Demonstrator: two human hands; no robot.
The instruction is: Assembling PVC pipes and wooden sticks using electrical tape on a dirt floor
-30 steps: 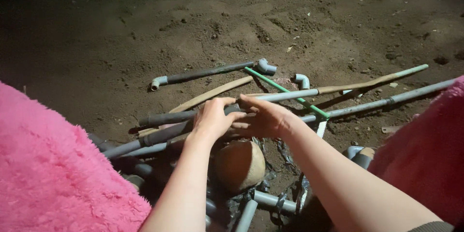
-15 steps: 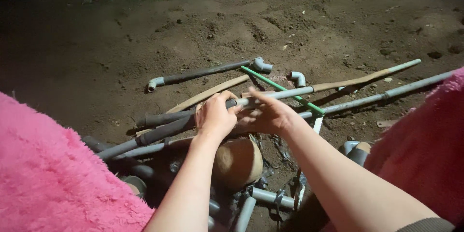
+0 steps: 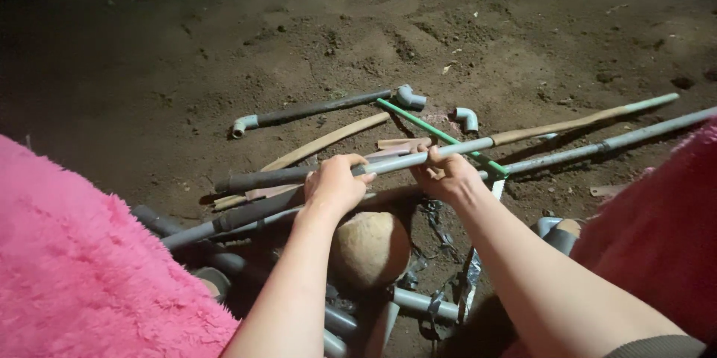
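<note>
I'm gripping a grey pipe point(image 3: 418, 156); green rod point(image 3: 441, 136) showing past my right hand point(image 3: 448, 179), pink fluffy fabric point(image 3: 82, 268) flanking my left hand point(image 3: 336, 185).

Bare, dark brown earth ground point(image 3: 224, 44), lumpy and dimly lit. Lying on it: a grey pipe with elbow fittings at both ends point(image 3: 321, 108), a loose grey elbow fitting point(image 3: 467, 117), a thin green rod point(image 3: 441, 136), a curved wooden slat point(image 3: 328, 141), and a rounded tan object, possibly a stone point(image 3: 370, 247).
</note>
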